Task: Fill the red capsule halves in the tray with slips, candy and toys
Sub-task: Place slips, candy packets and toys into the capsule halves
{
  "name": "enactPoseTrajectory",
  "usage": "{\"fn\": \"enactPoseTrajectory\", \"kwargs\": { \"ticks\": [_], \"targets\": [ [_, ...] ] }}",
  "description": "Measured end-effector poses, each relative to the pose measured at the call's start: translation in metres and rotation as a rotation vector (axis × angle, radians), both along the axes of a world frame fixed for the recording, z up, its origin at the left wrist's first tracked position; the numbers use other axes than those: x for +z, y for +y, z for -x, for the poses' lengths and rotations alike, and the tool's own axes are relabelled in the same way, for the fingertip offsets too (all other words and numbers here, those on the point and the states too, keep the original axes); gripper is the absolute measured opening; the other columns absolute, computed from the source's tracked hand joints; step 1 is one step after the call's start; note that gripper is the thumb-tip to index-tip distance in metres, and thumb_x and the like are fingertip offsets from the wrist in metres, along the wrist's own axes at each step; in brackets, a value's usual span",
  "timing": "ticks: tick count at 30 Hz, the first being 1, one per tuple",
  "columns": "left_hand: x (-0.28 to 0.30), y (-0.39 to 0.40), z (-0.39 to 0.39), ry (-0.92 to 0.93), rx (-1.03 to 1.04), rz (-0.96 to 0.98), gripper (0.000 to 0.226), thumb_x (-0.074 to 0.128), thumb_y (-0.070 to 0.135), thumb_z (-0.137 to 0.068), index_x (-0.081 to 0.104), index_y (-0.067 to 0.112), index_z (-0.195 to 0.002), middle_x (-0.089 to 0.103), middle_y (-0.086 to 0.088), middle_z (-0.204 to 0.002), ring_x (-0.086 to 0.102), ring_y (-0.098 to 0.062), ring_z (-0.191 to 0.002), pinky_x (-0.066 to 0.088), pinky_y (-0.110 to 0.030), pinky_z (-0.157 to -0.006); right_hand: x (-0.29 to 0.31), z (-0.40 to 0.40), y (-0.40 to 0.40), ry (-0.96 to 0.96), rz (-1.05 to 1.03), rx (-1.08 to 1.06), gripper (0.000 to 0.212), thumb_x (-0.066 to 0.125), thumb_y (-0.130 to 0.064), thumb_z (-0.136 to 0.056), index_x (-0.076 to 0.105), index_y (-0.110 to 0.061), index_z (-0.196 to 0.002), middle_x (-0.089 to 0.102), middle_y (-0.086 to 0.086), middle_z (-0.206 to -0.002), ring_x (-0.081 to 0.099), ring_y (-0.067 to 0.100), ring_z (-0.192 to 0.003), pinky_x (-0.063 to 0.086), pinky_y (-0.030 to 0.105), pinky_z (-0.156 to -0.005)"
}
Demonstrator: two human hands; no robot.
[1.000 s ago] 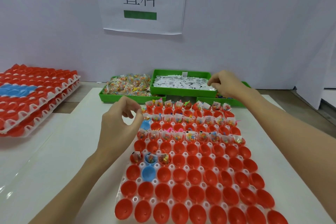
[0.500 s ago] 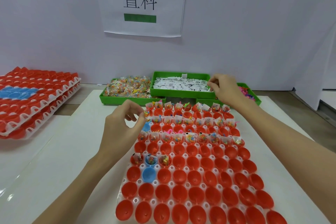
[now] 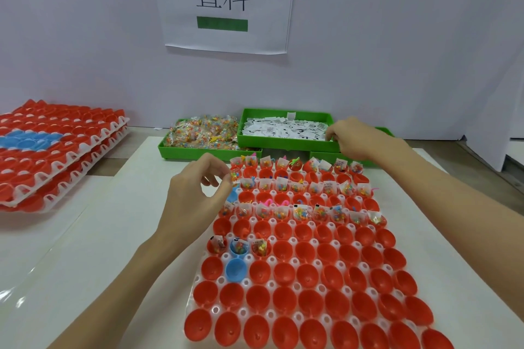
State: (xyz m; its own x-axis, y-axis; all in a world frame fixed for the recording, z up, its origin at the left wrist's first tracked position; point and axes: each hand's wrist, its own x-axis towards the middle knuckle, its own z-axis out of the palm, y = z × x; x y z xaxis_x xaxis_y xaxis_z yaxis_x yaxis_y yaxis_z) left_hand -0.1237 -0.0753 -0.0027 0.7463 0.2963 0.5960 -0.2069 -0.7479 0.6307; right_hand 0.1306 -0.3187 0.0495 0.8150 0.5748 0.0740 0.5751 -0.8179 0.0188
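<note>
Slips [image 3: 286, 128] in the green bin [image 3: 286, 145] at 12 o'clock look featherlight and floppy, so pinch just one by an edge. Right hand [image 3: 357, 139] has its fingers curled into that pile; can't tell if they've got one. Left hand [image 3: 195, 195] pinches a crinkly candy packet [image 3: 234, 177] over the tray [image 3: 226, 256], 10 o'clock corner.

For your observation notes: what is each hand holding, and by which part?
Left hand pinches a small clear candy packet by its edge. Right hand reaches among white paper slips; any hold cannot be told.
</note>
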Motion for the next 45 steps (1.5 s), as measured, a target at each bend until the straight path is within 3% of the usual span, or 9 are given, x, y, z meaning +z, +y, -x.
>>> {"fn": "enactPoseTrajectory", "kwargs": {
  "ticks": [6, 11, 15, 19, 25, 30, 35, 41, 45],
  "targets": [
    [-0.002, 0.002, -0.001, 0.001, -0.002, -0.007, 0.016, 0.071, 0.01, -0.092, 0.064, 0.024, -0.093, 0.068, 0.013, -0.086, 0.062, -0.012, -0.082, 0.051, -0.021, -0.071, 0.01, 0.006, -0.01, 0.024, -0.001, 0.055, 0.037, 0.063, 0.002, -0.093, 0.067, -0.011, -0.128, 0.068, 0.011, -0.127, 0.065, 0.025, -0.113, 0.05, 0.037, -0.099],
    [0.001, 0.005, -0.001, 0.01, 0.007, 0.029, 0.012, 0.071, 0.009, -0.092, 0.066, 0.021, -0.094, 0.07, 0.012, -0.086, 0.063, -0.01, -0.083, 0.052, -0.02, -0.071, 0.007, 0.016, -0.014, -0.121, -0.141, 0.088, 0.021, 0.06, -0.001, -0.098, 0.073, -0.006, -0.113, 0.072, 0.014, -0.114, 0.068, 0.026, -0.1, 0.051, 0.034, -0.091],
    [0.01, 0.001, 0.001, 0.083, -0.116, 0.322, 0.009, 0.072, 0.011, -0.094, 0.072, 0.019, -0.099, 0.076, 0.006, -0.086, 0.071, -0.01, -0.083, 0.056, -0.015, -0.074, 0.008, 0.033, -0.011, -0.193, -0.444, 0.016, 0.014, 0.066, -0.013, -0.097, 0.076, -0.011, -0.108, 0.075, 0.006, -0.107, 0.065, 0.015, -0.087, 0.046, 0.026, -0.084],
    [0.02, -0.009, 0.006, 0.149, -0.296, 0.565, 0.016, 0.073, 0.011, -0.093, 0.077, 0.017, -0.107, 0.08, -0.001, -0.093, 0.077, -0.015, -0.085, 0.057, -0.016, -0.076, 0.011, 0.081, 0.002, 0.264, -0.972, -0.061, 0.009, 0.079, -0.023, -0.088, 0.078, -0.022, -0.097, 0.077, -0.006, -0.086, 0.071, 0.008, -0.066, 0.058, 0.023, -0.072],
    [0.027, -0.025, 0.013, 0.183, -0.428, 0.696, 0.021, 0.083, 0.023, -0.074, 0.078, 0.013, -0.091, 0.079, -0.015, -0.088, 0.078, -0.027, -0.082, 0.06, -0.024, -0.074, 0.005, 0.16, 0.022, 0.737, -1.224, 0.067, 0.013, 0.082, -0.022, -0.083, 0.081, -0.02, -0.096, 0.079, -0.005, -0.093, 0.071, -0.001, -0.081, 0.052, 0.011, -0.064],
    [0.025, -0.036, 0.016, 0.205, -0.42, 0.572, 0.009, 0.084, 0.023, -0.081, 0.081, 0.022, -0.09, 0.08, -0.004, -0.091, 0.077, -0.019, -0.085, 0.059, -0.02, -0.076, 0.005, 0.184, 0.026, 0.626, -1.25, 0.119, 0.01, 0.082, -0.014, -0.084, 0.081, -0.014, -0.094, 0.08, 0.0, -0.087, 0.076, 0.012, -0.085, 0.06, 0.02, -0.076],
    [0.025, -0.041, 0.018, 0.199, -0.389, 0.618, 0.011, 0.085, 0.025, -0.079, 0.081, 0.023, -0.089, 0.08, -0.005, -0.092, 0.078, -0.022, -0.088, 0.062, -0.025, -0.081, 0.002, 0.194, 0.027, 0.454, -1.144, 0.201, 0.01, 0.081, -0.013, -0.085, 0.082, -0.016, -0.095, 0.079, -0.006, -0.086, 0.076, 0.007, -0.083, 0.061, 0.025, -0.081],
    [0.027, -0.042, 0.018, 0.13, -0.323, 0.633, 0.025, 0.087, 0.021, -0.076, 0.078, 0.028, -0.098, 0.08, -0.004, -0.092, 0.078, -0.019, -0.085, 0.06, -0.021, -0.077, -0.001, 0.199, 0.028, 0.474, -1.163, 0.236, 0.013, 0.074, -0.01, -0.092, 0.081, -0.016, -0.101, 0.08, -0.005, -0.088, 0.076, 0.008, -0.084, 0.062, 0.025, -0.079],
    [0.027, -0.041, 0.017, 0.144, -0.301, 0.58, 0.015, 0.084, 0.023, -0.078, 0.083, 0.031, -0.091, 0.08, 0.002, -0.09, 0.077, -0.013, -0.084, 0.059, -0.016, -0.073, 0.001, 0.181, 0.021, 0.589, -1.25, 0.164, 0.014, 0.066, -0.005, -0.097, 0.077, -0.007, -0.103, 0.079, 0.007, -0.088, 0.078, 0.02, -0.083, 0.064, 0.031, -0.077]
  ]
}}
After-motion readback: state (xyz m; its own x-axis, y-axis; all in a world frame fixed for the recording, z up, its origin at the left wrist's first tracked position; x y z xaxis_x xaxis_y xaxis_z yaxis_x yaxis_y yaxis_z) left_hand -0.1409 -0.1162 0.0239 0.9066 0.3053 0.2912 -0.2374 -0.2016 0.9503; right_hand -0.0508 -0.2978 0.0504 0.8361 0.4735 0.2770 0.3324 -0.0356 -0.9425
